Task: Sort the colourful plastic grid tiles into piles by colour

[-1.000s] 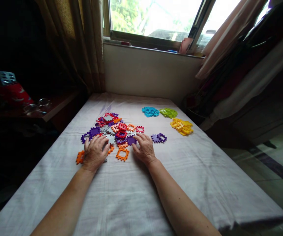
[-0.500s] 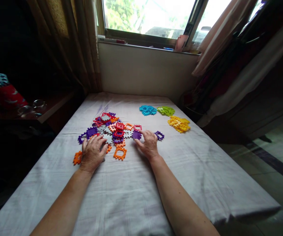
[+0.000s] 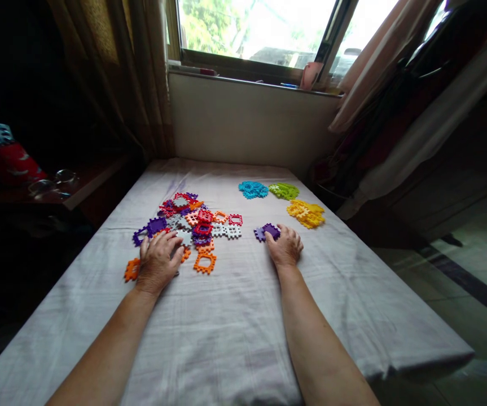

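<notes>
My right hand (image 3: 286, 246) pinches a purple interlocking tile (image 3: 272, 229) between thumb and index finger. That tile overlaps a second purple tile (image 3: 260, 234) on the cloth. At the left, my left hand (image 3: 158, 260) lies with fingers outstretched on the near side of a mixed pile of toothed plastic tiles (image 3: 184, 223) in red, purple, orange and grey. A dark piece shows partly beneath its palm. An orange window-frame tile (image 3: 205, 263) lies right of this hand, and another orange tile (image 3: 131, 270) sticks out on its left.
Toward the back right lie separate heaps of blue tiles (image 3: 253, 189), green tiles (image 3: 284, 191) and yellow tiles (image 3: 306, 213). A pale cloth (image 3: 226, 316) covers the table. Glasses (image 3: 52, 183) rest on a dark surface at left. Behind the table are a wall and a window.
My right hand has moved right from the pile's edge, carrying a purple tile to the lone purple one. A grey tile is now uncovered where it was. My left hand stays in place.
</notes>
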Action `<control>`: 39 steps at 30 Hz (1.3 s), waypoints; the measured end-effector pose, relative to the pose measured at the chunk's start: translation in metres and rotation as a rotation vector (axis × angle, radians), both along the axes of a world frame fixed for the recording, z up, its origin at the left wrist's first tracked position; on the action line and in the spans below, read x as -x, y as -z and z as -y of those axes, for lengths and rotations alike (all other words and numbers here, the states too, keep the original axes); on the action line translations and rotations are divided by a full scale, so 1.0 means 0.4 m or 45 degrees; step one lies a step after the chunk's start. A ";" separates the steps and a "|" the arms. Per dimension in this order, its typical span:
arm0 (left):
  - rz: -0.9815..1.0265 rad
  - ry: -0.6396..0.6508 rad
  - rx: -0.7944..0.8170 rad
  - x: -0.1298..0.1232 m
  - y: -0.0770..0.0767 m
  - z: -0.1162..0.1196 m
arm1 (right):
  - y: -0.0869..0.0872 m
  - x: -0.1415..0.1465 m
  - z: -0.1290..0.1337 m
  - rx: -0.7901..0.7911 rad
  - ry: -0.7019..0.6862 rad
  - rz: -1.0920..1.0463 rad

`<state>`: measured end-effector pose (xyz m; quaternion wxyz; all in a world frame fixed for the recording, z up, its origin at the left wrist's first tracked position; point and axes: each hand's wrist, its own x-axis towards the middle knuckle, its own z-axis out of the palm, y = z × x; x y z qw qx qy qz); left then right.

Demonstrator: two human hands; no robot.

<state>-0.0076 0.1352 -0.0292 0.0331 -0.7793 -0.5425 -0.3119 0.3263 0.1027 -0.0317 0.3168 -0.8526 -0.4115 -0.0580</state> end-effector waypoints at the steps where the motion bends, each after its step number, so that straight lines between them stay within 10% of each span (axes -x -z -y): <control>1: 0.005 -0.001 0.003 0.000 -0.001 0.001 | -0.002 0.009 0.000 -0.034 -0.038 0.014; 12: 0.030 0.014 -0.016 0.000 0.001 -0.003 | -0.046 0.293 -0.001 0.038 -1.028 0.232; 23: 0.029 0.023 -0.028 -0.002 -0.004 -0.001 | -0.059 0.343 -0.034 0.237 -0.967 0.219; 33: 0.028 0.032 -0.004 0.000 -0.004 0.000 | -0.039 0.282 -0.008 -0.155 -1.093 0.234; 39: 0.025 0.043 0.020 0.003 -0.008 0.001 | -0.053 0.166 -0.016 -0.320 -0.660 0.028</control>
